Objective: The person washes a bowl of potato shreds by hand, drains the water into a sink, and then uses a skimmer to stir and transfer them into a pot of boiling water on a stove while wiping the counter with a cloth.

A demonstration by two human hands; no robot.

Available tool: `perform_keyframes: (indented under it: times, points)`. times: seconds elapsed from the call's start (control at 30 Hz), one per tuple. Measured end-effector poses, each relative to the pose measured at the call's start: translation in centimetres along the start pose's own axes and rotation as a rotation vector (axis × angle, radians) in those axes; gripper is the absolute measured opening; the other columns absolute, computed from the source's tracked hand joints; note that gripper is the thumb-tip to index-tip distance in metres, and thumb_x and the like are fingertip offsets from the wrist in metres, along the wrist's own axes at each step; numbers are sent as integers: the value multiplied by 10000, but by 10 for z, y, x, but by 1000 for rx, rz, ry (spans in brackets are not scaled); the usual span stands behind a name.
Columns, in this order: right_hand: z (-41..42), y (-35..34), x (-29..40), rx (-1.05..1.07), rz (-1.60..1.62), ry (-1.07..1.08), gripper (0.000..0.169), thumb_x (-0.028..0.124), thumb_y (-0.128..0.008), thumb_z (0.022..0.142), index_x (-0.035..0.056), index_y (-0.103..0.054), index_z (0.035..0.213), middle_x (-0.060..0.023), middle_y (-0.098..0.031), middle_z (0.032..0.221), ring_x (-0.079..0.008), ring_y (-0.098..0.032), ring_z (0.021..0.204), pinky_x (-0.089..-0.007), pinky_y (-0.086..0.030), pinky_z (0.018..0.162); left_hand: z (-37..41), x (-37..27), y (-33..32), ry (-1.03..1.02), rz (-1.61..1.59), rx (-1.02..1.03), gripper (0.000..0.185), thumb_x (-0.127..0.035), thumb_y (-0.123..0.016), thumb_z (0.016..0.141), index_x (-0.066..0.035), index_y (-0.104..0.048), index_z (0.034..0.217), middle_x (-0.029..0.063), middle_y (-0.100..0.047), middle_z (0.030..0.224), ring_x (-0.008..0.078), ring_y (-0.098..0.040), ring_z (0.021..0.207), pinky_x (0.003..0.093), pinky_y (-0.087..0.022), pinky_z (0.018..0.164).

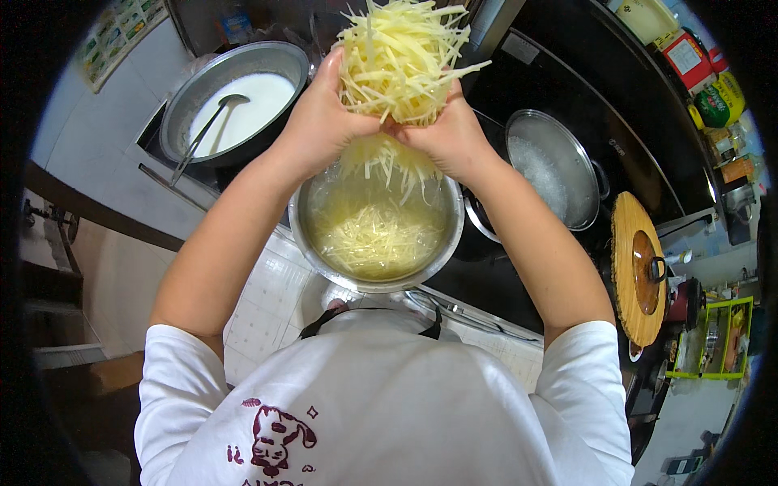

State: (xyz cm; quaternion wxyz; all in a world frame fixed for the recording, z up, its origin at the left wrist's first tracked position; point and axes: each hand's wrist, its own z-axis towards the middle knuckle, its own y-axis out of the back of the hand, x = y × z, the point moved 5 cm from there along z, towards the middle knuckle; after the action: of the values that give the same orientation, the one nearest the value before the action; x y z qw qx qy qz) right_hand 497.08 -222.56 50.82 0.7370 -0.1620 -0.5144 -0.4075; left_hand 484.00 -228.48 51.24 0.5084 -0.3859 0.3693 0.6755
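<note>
Cupped together, my left hand (328, 115) and my right hand (447, 127) hold up a large heap of pale yellow shredded vegetable (404, 61), which looks like potato. Loose shreds stick out over the fingers, most of which the heap hides. Below my wrists stands a round metal basin (298, 243) with cloudy yellowish water. More shreds (383, 240) lie in that water, and some strands (395, 161) show just beneath my hands at the basin's far side.
At the left, a deep metal pot (173, 121) contains white liquid (261, 100) and a metal ladle (203, 127). A lidded pan (550, 170) sits on the black cooktop (486, 273) at the right. Beyond it are a wooden-rimmed lid (623, 267), seasoning containers (720, 100) and a green rack (708, 373).
</note>
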Motion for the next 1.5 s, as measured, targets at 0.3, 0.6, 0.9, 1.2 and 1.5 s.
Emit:
perform_keyframes:
  times: [0.3,0.6,0.9,1.2,1.5]
  points:
    - [4,6,19,71,3,28,723,8,-713,652,57,-289,1235,-53,-504,1126,-135,-505,1023,-281,-430,881,-5,-29,-8,-23,-40,-66,822,55,-666,630,-56,-251,1331,78,-465,1190,173,-468,1090,295,-362,946]
    - [-5,0,5,111,8,-30,752,41,-734,655,62,-284,1257,-59,-495,1149,-137,-490,1044,-278,-411,896,-21,-23,-9,59,-6,-106,818,71,-644,631,-53,-243,1333,79,-463,1188,182,-463,1098,301,-376,935]
    - [-13,-7,3,93,162,-49,756,57,-743,661,24,-276,1254,-75,-483,1168,-154,-478,1072,-284,-392,923,-25,-19,-11,89,-54,-102,795,37,-662,633,-43,-268,1319,82,-475,1178,178,-469,1096,301,-379,934]
    - [-3,86,69,-46,131,182,600,7,-714,693,49,-373,1185,-56,-551,1098,-149,-542,1000,-285,-459,863,55,-88,-75,-175,-7,108,702,-23,-698,645,-56,-360,1260,65,-517,1144,164,-500,1054,305,-405,908]
    - [-54,255,60,-285,-233,101,510,20,-695,710,50,-431,1145,-68,-561,1067,-165,-565,960,-304,-485,825,128,-67,-238,-274,-250,374,710,-7,-701,638,-63,-360,1258,67,-519,1143,175,-504,1051,323,-423,899]
